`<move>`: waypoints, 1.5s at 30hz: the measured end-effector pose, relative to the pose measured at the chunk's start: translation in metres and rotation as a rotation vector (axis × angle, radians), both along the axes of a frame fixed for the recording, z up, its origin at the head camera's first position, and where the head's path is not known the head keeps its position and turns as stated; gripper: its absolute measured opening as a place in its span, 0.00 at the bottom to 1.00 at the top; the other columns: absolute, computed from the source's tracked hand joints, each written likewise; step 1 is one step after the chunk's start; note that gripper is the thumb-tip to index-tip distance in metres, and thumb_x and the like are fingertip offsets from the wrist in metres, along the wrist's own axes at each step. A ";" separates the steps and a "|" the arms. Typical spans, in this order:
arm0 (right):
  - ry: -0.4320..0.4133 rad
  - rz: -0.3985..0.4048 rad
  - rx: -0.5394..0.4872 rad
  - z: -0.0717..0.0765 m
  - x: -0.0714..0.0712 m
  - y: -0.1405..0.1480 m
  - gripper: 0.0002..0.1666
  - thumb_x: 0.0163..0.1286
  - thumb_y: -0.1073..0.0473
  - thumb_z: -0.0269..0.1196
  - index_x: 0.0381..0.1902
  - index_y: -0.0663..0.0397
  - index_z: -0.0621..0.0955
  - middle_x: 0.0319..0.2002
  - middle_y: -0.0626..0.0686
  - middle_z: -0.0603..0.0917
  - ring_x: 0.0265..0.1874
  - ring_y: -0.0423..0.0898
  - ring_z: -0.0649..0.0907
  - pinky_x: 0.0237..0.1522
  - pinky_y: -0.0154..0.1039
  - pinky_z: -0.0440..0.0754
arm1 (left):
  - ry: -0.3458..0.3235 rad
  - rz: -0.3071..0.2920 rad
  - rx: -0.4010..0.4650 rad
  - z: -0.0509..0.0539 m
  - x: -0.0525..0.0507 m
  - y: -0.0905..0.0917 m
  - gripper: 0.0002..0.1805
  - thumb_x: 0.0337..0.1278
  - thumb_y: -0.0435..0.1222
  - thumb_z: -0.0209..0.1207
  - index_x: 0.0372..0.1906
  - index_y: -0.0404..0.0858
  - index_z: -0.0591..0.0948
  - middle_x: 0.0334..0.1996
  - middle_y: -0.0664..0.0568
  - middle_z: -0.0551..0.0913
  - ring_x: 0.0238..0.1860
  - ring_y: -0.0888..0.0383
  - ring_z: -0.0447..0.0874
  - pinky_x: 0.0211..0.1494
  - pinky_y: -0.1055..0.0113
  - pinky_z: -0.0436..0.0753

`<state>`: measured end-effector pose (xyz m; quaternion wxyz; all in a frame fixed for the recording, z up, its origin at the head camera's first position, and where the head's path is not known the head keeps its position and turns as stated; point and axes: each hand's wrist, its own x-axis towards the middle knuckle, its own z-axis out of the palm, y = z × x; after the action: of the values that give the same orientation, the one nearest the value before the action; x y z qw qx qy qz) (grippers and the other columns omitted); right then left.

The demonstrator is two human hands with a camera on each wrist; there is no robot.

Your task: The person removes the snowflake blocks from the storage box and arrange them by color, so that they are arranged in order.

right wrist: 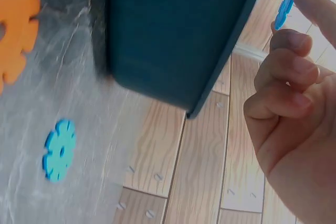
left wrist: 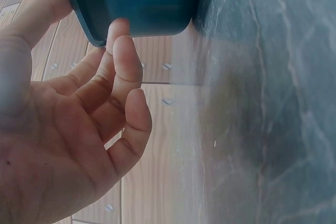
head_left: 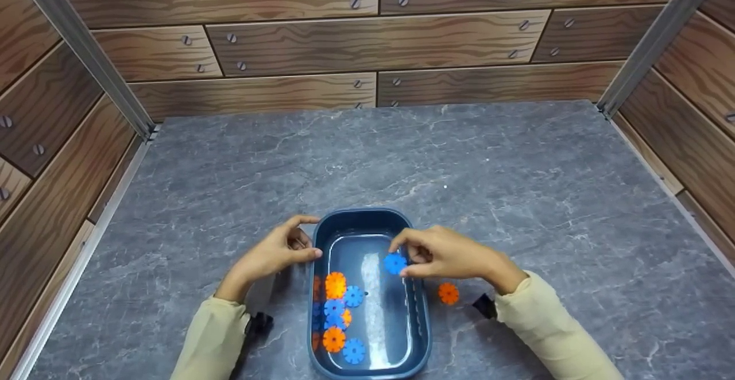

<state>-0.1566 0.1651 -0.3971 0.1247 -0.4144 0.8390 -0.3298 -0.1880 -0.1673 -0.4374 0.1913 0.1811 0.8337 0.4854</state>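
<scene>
A dark blue plastic tub [head_left: 428, 334] stands on the table, several flower-shaped discs lying along its left side, among them an orange disc [head_left: 334, 340] and a blue disc [head_left: 354, 351]. My left hand [head_left: 284, 248] holds the tub's left rim, its thumb at the edge and its other fingers bent by the outer wall [left wrist: 157, 3]. Over the tub's right side, my right hand [head_left: 442, 254] pinches another blue notched disc [head_left: 394, 263] between thumb and forefinger. The right wrist view shows that disc [right wrist: 284, 10] edge-on, above rim height.
Right of the tub, a loose orange disc [head_left: 448, 293] lies on the grey marbled table [head_left: 344, 156]. Another loose blue disc [right wrist: 59, 150] lies on the table in the right wrist view; the head view does not show it. Wood-patterned panels [head_left: 321, 47] wall the back and sides.
</scene>
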 end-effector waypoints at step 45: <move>-0.078 -0.299 -0.014 -0.013 -0.025 0.094 0.19 0.65 0.57 0.66 0.50 0.60 0.78 0.25 0.46 0.74 0.23 0.33 0.68 0.26 0.30 0.69 | -0.018 0.002 0.009 -0.002 0.000 -0.001 0.34 0.56 0.45 0.66 0.66 0.43 0.68 0.38 0.45 0.79 0.34 0.55 0.75 0.37 0.64 0.75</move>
<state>-0.1815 0.2590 -0.4102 0.1039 -0.2724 0.8835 -0.3665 -0.1884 -0.1681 -0.4389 0.1974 0.1768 0.8301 0.4907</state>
